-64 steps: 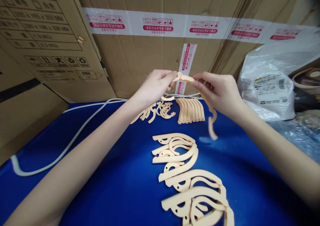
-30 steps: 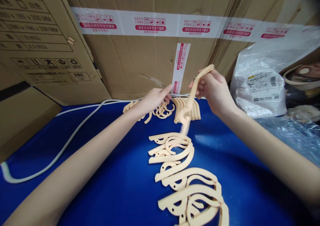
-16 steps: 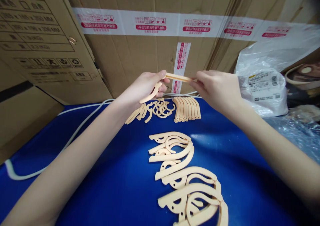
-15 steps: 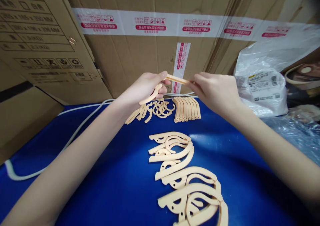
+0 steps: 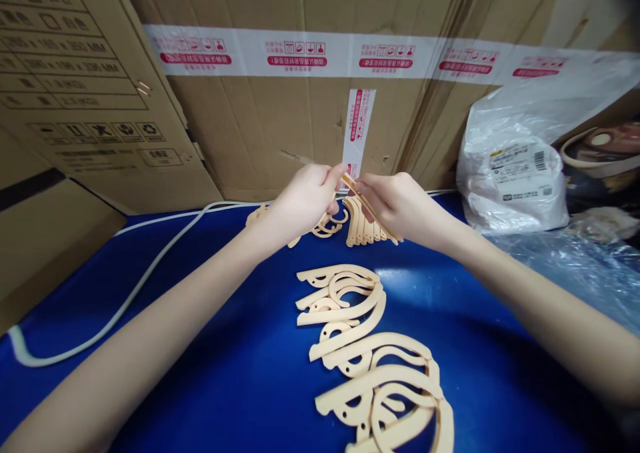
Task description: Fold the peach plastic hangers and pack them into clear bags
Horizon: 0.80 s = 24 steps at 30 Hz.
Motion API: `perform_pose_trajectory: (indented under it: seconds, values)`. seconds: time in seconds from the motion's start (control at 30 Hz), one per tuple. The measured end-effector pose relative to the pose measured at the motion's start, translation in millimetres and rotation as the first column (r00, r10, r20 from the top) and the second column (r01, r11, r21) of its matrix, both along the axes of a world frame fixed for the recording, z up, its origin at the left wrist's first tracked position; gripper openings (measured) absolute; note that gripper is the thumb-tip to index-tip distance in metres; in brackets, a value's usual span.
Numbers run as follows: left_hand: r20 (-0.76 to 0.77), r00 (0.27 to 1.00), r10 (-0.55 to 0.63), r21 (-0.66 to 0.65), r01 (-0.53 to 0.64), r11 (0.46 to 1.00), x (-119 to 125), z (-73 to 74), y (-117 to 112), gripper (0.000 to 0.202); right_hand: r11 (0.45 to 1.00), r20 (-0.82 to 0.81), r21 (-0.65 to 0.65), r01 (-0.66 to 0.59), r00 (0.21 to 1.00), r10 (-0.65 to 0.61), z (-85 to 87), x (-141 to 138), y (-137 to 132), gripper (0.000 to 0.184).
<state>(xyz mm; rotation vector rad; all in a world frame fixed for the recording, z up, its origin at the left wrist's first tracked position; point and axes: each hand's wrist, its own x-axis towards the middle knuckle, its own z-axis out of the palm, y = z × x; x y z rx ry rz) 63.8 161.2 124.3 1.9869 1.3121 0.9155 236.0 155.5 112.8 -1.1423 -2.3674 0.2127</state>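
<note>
My right hand [image 5: 407,206] is closed around a long beige plastic hanger arm [image 5: 349,182], which slants down to the right through its fingers. My left hand [image 5: 314,198] pinches at the upper end of the same arm, thumb and fingers pressed together. Whatever else lies in the left palm is hidden by the back of the hand. Just beyond the hands lie a row of matching hanger arms [image 5: 356,223] and a pile of small curved hook pieces [image 5: 330,227], both partly covered. Nearer to me, several folded hangers [image 5: 350,306] overlap on the blue table [image 5: 225,346].
Large cardboard boxes [image 5: 260,126] wall off the back and the left. A white cable [image 5: 155,263] curves along the table's left side. At the right stand a labelled white plastic bag [image 5: 515,179] and crumpled clear plastic [image 5: 565,259].
Both hands have lowered slightly and come closer together. The hanger arm has turned from nearly level to a steep slant. The curved piece seen in my left hand is now hidden.
</note>
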Motion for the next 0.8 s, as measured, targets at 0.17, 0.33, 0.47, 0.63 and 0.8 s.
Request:
perform_pose_trajectory:
  seconds: [0.17,0.33,0.47,0.63,0.8]
  values:
    - [-0.103,0.993,0.061,-0.081,-0.069,0.994,-26,-10.7,18,0.032,0.943,-0.311,-0.331,-0.031,0.947,-0.078,-6.4,13,27,0.028]
    - [-0.159,0.976,0.151,-0.168,-0.177,0.97,-62,-32.3,36,0.017,0.978,-0.481,-0.201,0.05,0.865,-0.143,-20.3,28,54,0.015]
    - [-0.275,0.939,0.208,-0.053,-0.231,0.971,-73,-50.7,36,0.018,0.992,-0.416,-0.113,0.06,0.904,-0.102,-22.1,32,48,0.015]
    - [-0.465,0.84,0.282,0.175,-0.225,0.959,-76,-58.2,34,0.022,0.976,-0.164,0.163,0.147,0.979,-0.12,-24.1,39,27,0.011]
    - [-0.557,0.799,0.228,0.341,-0.03,0.94,-81,-66.6,34,0.031,0.917,0.165,0.377,0.128,0.965,-0.203,-42.0,57,18,0.011]
